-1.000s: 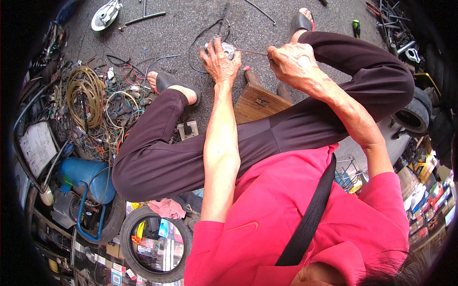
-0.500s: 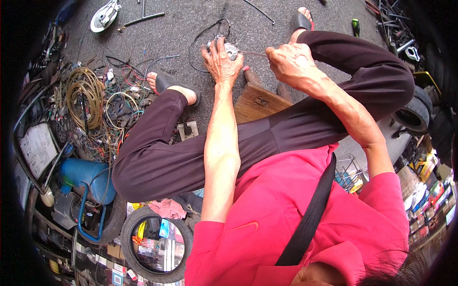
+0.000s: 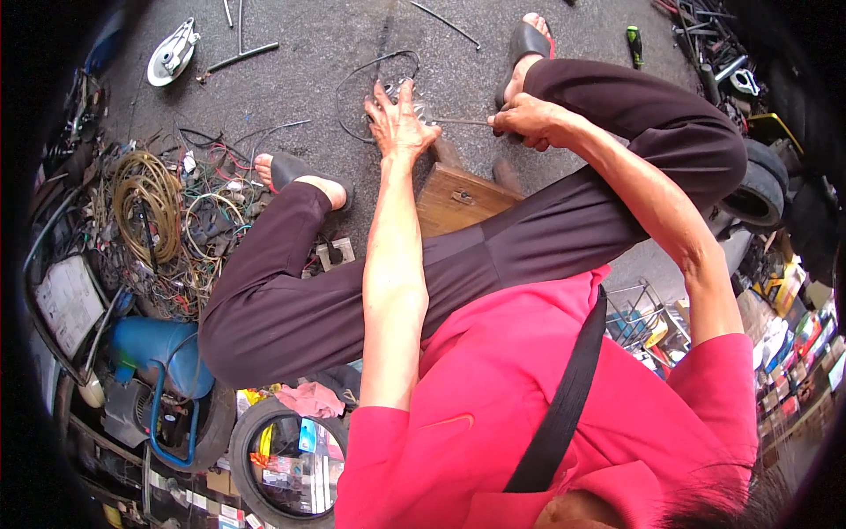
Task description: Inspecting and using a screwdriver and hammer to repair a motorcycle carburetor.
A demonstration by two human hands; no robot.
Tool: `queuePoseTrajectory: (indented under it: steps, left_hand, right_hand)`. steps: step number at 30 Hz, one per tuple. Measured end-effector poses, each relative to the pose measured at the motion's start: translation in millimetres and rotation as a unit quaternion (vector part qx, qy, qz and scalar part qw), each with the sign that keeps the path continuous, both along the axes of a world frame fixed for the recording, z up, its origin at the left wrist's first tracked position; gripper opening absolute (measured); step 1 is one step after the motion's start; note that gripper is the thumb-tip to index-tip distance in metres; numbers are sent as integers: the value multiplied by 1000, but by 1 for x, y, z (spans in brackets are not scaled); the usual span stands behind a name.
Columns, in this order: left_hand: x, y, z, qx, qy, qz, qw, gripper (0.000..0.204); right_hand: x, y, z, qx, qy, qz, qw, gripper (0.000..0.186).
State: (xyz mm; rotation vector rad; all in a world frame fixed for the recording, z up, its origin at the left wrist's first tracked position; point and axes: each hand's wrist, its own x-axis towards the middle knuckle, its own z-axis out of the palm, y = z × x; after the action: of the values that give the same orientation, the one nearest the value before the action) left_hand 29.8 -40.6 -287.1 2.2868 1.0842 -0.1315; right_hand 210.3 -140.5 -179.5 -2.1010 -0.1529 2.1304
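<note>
- 1 left hand [image 3: 401,134], spread over 1 silver metal part [image 3: 419,108] on the ground [image 3: 304,79]
- 1 right hand [image 3: 532,121], curled round 1 thin rod [image 3: 463,121] (it points at the metal part)
- 2 dark sandals [image 3: 288,168], and 1 green tool [image 3: 635,48] well apart

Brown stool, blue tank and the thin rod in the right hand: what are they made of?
The brown stool looks like worn wood, with a streaky brown top. The blue tank seems painted metal, smooth and slightly shiny, but I can't be sure. The thin rod in the right hand is probably dull steel: slim, straight, greyish.
</note>
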Motion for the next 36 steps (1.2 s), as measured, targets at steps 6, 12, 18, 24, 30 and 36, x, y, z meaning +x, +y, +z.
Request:
queuePoseTrajectory:
  steps: [6,12,18,24,30,36]
  left_hand:
    - [-18,32,-7,-57,-53,48,996,98]
    - [-28,30,-5,-78,-74,94,990,103]
    - [-42,-18,3,-119,0,71,990,102]
    - [-46,-19,5,-151,24,69,986,103]
    - [-45,-17,8,-148,24,60,987,104]
    - [-44,-15,5,-155,37,54,986,103]
  right_hand:
    - [-18,13,10,190,-184,253,930,40]
    - [-24,24,23,166,-183,275,929,42]
    - [-30,9,33,129,-152,363,910,39]
    - [-22,12,28,29,-54,237,970,36]
    - [-25,19,29,72,-107,325,937,37]
    - [-35,7,38,130,-159,432,878,27]
